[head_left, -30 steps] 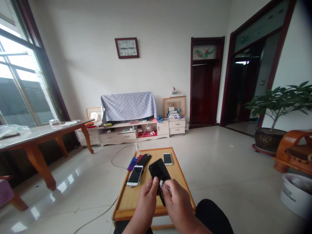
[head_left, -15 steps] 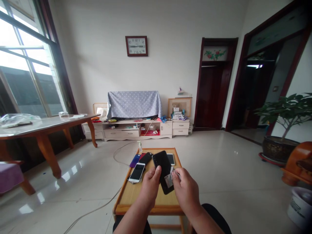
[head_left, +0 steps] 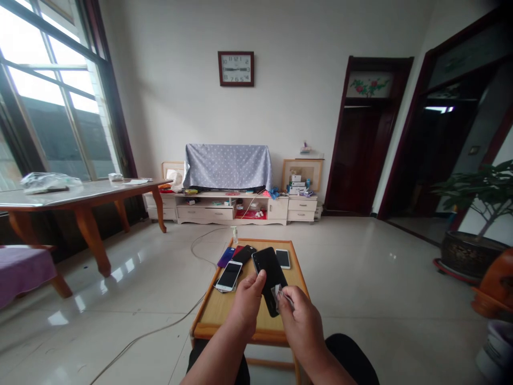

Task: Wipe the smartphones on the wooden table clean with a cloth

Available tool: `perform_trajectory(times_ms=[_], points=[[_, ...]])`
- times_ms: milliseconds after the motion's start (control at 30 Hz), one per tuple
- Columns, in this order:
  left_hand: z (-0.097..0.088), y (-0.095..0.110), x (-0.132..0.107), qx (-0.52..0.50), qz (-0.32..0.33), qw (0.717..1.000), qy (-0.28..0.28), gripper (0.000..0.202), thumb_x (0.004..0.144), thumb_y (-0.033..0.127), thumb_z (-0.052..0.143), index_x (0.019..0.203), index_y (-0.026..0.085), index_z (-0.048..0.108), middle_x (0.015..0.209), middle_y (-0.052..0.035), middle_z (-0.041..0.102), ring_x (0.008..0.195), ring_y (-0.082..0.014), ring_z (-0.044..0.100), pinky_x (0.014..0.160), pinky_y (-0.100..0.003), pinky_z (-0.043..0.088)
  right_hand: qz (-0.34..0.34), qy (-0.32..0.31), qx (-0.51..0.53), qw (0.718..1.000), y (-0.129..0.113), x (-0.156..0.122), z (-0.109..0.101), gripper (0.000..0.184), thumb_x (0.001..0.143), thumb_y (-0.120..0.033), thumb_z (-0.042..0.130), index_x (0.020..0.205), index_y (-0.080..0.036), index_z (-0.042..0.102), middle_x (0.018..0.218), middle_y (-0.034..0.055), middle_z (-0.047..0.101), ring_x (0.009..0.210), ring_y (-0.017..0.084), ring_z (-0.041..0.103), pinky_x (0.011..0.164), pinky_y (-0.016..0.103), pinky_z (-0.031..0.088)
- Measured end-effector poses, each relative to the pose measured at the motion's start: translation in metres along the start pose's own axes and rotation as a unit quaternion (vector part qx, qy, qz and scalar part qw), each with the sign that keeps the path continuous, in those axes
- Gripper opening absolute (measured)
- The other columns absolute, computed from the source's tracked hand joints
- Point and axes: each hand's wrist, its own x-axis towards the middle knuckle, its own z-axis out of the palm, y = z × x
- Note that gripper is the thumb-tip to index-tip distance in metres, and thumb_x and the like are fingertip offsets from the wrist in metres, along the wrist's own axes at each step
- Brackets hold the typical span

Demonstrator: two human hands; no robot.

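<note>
My left hand point(head_left: 247, 302) grips a black phone point(head_left: 269, 272) by its left edge and holds it tilted above a small wooden table point(head_left: 224, 315). My right hand point(head_left: 301, 320) is closed in a pinch on a small pale wipe point(head_left: 277, 292) pressed against the phone's lower right part. On the table beyond lie a white phone point(head_left: 228, 276), a black phone point(head_left: 245, 254), a purple phone point(head_left: 226, 257) and a small white phone point(head_left: 282, 259). A little clear bottle point(head_left: 234, 234) stands at the table's far edge.
A cable point(head_left: 160, 329) trails over the glossy tiled floor left of the table. A long wooden table point(head_left: 76, 192) stands by the window at left, a purple stool point(head_left: 24, 267) beside it. A low TV cabinet point(head_left: 236, 206) lines the far wall. A potted plant point(head_left: 476, 224) stands at right.
The view has swung left and tilted up a little. My hands and the black phone stay together; the wipe has shifted slightly on the phone's lower part.
</note>
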Motion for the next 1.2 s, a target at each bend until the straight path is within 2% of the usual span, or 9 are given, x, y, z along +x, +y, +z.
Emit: perform_trajectory(times_ms=[133, 333, 467, 567, 633, 767, 933, 1100, 1200], points=[[-0.006, -0.004, -0.003, 0.018, 0.016, 1.000, 0.009, 0.040, 0.083, 0.055, 0.072, 0.073, 0.018, 0.061, 0.070, 0.0038, 0.052, 0.068, -0.0113, 0.041, 0.064, -0.024, 0.034, 0.002, 0.020, -0.061, 0.998, 0.001, -0.004, 0.008, 0.021, 0.101, -0.043, 0.050, 0.095, -0.026, 0.063, 0.088, 0.0006, 0.072, 0.078, 0.019, 0.068, 0.066, 0.026, 0.042], [-0.014, -0.011, -0.001, 0.064, 0.035, 0.996, 0.049, 0.050, 0.077, 0.061, 0.074, 0.065, 0.020, 0.048, 0.066, 0.0063, 0.042, 0.066, -0.0110, 0.034, 0.062, -0.025, 0.032, -0.018, -0.037, -0.049, 0.998, 0.004, -0.015, 0.022, 0.022, 0.102, -0.041, 0.048, 0.093, -0.027, 0.062, 0.084, 0.0001, 0.072, 0.074, 0.018, 0.069, 0.063, 0.025, 0.041], [-0.012, -0.014, -0.001, 0.077, 0.037, 0.994, 0.063, 0.050, 0.079, 0.064, 0.070, 0.066, 0.020, 0.050, 0.065, 0.0066, 0.041, 0.065, -0.0109, 0.034, 0.061, -0.025, 0.031, -0.016, -0.013, -0.072, 0.997, 0.007, -0.016, 0.026, 0.023, 0.102, -0.042, 0.048, 0.093, -0.026, 0.062, 0.086, 0.0018, 0.073, 0.075, 0.019, 0.069, 0.063, 0.026, 0.041], [-0.010, -0.016, 0.001, 0.089, 0.048, 0.992, 0.070, 0.051, 0.079, 0.066, 0.069, 0.066, 0.021, 0.049, 0.065, 0.0063, 0.041, 0.065, -0.0113, 0.035, 0.061, -0.025, 0.032, -0.040, -0.042, -0.065, 0.996, 0.007, -0.016, 0.028, 0.024, 0.102, -0.043, 0.047, 0.092, -0.026, 0.062, 0.085, 0.0013, 0.072, 0.074, 0.019, 0.069, 0.062, 0.026, 0.040], [-0.010, -0.018, 0.003, 0.102, 0.060, 0.990, 0.075, 0.053, 0.077, 0.067, 0.070, 0.064, 0.021, 0.046, 0.064, 0.0066, 0.039, 0.064, -0.0112, 0.034, 0.060, -0.025, 0.031, -0.029, -0.050, -0.054, 0.997, 0.007, -0.015, 0.027, 0.026, 0.102, -0.046, 0.048, 0.092, -0.027, 0.061, 0.083, 0.0004, 0.072, 0.073, 0.019, 0.069, 0.060, 0.027, 0.039], [-0.011, -0.021, 0.005, 0.130, 0.081, 0.984, 0.088, 0.055, 0.078, 0.068, 0.068, 0.062, 0.023, 0.042, 0.063, 0.0069, 0.036, 0.061, -0.0108, 0.032, 0.057, -0.025, 0.028, 0.021, -0.018, -0.065, 0.998, 0.010, -0.014, 0.024, 0.028, 0.102, -0.049, 0.048, 0.089, -0.027, 0.060, 0.080, 0.0005, 0.071, 0.069, 0.020, 0.067, 0.059, 0.027, 0.038], [-0.009, -0.020, 0.000, 0.166, 0.103, 0.976, 0.098, 0.050, 0.083, 0.060, 0.066, 0.061, 0.023, 0.041, 0.061, 0.0066, 0.038, 0.061, -0.0115, 0.032, 0.058, -0.026, 0.028, -0.036, -0.071, -0.050, 0.996, 0.006, -0.023, 0.033, 0.024, 0.102, -0.044, 0.048, 0.090, -0.027, 0.060, 0.082, 0.0011, 0.072, 0.072, 0.020, 0.068, 0.059, 0.026, 0.038], [-0.010, -0.017, -0.003, 0.178, 0.095, 0.975, 0.094, 0.049, 0.083, 0.060, 0.065, 0.061, 0.023, 0.041, 0.060, 0.0067, 0.038, 0.060, -0.0115, 0.032, 0.057, -0.026, 0.028, 0.033, -0.019, -0.032, 0.999, 0.009, -0.012, 0.030, 0.028, 0.101, -0.049, 0.048, 0.089, -0.026, 0.060, 0.077, 0.0010, 0.070, 0.067, 0.020, 0.066, 0.059, 0.026, 0.040], [-0.011, -0.020, -0.003, 0.166, 0.081, 0.978, 0.099, 0.050, 0.080, 0.058, 0.068, 0.059, 0.023, 0.039, 0.059, 0.0068, 0.037, 0.060, -0.0112, 0.032, 0.057, -0.026, 0.028, 0.025, -0.031, -0.007, 0.999, 0.011, -0.010, 0.030, 0.029, 0.100, -0.051, 0.048, 0.089, -0.026, 0.060, 0.078, 0.0011, 0.070, 0.069, 0.020, 0.066, 0.060, 0.026, 0.041]])
